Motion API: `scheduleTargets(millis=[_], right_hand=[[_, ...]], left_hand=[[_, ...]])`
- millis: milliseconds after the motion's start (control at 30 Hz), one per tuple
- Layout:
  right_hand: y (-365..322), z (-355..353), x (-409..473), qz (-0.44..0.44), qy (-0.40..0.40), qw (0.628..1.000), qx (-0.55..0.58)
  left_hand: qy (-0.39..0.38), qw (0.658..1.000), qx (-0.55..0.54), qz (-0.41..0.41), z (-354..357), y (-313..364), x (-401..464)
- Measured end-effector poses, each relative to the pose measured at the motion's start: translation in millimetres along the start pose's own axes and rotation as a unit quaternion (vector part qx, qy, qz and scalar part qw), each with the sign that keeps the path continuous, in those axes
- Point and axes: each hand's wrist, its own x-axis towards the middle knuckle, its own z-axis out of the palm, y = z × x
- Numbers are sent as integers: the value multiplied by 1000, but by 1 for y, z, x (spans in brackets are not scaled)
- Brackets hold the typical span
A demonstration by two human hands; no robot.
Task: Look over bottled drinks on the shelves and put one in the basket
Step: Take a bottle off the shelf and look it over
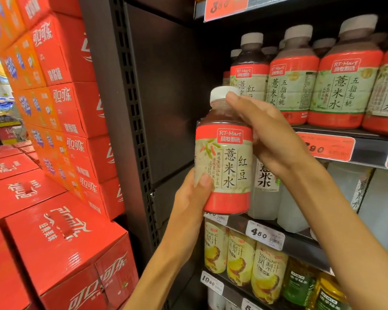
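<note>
Before the shelves (336,151), one bottle (224,166); left hand (194,193) gripping base, right hand (262,135) clasping neck

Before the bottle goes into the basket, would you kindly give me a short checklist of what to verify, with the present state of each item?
1. Held bottle secured: ok. The left hand grips its lower part and the right hand holds its shoulder and neck.
2. White cap on: ok; whether it is sealed, cannot tell.
3. Label facing the camera for reading: ok.
4. Bottle clear of the shelf row: ok, it is held in front of the shelves.
5. Basket located: cannot tell, no basket is in view.
6. Price matched: cannot tell, the orange price tag is partly hidden and blurred.
</note>
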Motion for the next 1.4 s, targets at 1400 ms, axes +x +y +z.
scheduleTargets(millis=[1400], right_hand=[[6, 1, 5, -38, -16, 997, 64]], left_hand=[[-27, 994, -83, -58, 1, 0, 4]])
